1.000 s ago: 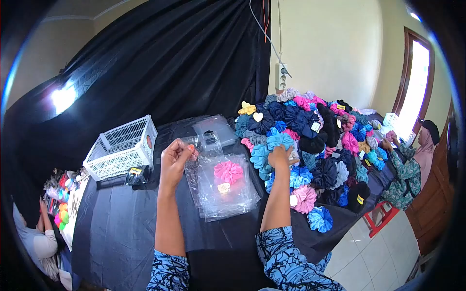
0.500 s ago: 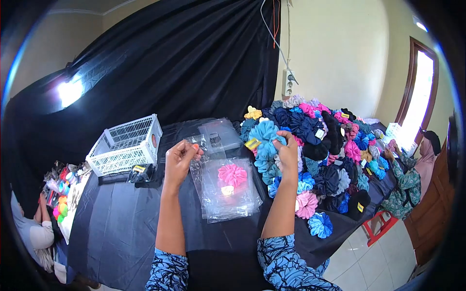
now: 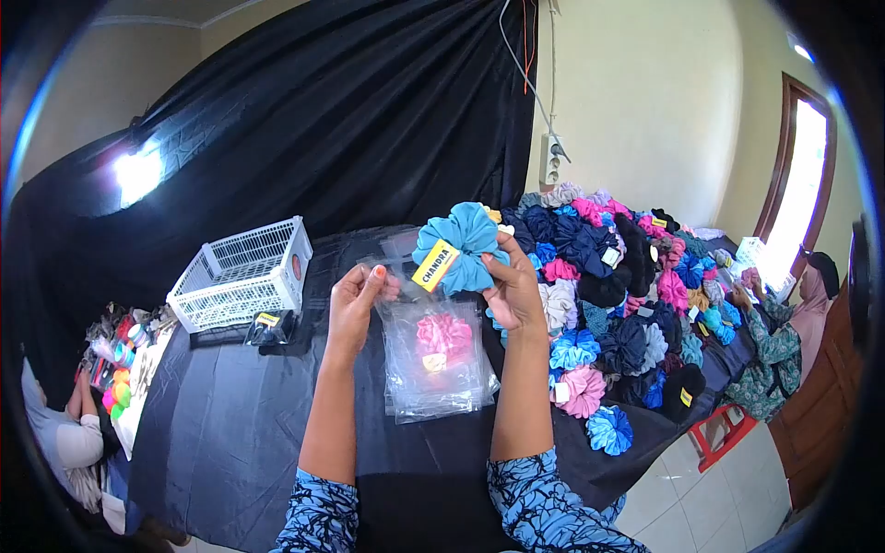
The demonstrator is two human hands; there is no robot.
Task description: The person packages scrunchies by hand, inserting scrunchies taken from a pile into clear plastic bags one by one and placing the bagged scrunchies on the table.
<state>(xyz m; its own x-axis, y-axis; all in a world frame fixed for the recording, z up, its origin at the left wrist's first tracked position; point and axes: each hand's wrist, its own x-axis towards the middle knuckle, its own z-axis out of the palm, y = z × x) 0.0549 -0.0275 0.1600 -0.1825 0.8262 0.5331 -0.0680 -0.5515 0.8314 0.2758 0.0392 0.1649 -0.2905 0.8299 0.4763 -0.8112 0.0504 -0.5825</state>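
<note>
Holding a blue scrunchie (image 3: 470,237) up in front of me, just beside a clear bag (image 3: 404,293)

My right hand (image 3: 518,297) grips the blue scrunchie by its right side, thumb at the front, and lifts it above the table (image 3: 244,419). Its yellow label (image 3: 436,265) faces me, tilted, and reads CHANDRA. My left hand (image 3: 355,302) has thumb and fingers pinched on the clear bag, which is so see-through that I cannot tell where all its edges run.

Below and between my hands, a pink scrunchie (image 3: 443,333) with a pale tag (image 3: 433,361) lies at the stack of bags (image 3: 438,401); a layer of plastic blurs it. To my right is a big pile of scrunchies (image 3: 631,318) in navy, grey, pink and blue, and a blue-and-white scrunchie (image 3: 609,430) sits at its near end. Over to my left stands a white crate (image 3: 235,304), with a small black packet (image 3: 269,329) just in front of it. One person (image 3: 776,346) in a green patterned sleeve is at the far right, near a red stool (image 3: 724,438); a second person (image 3: 76,442) is at the far left.
</note>
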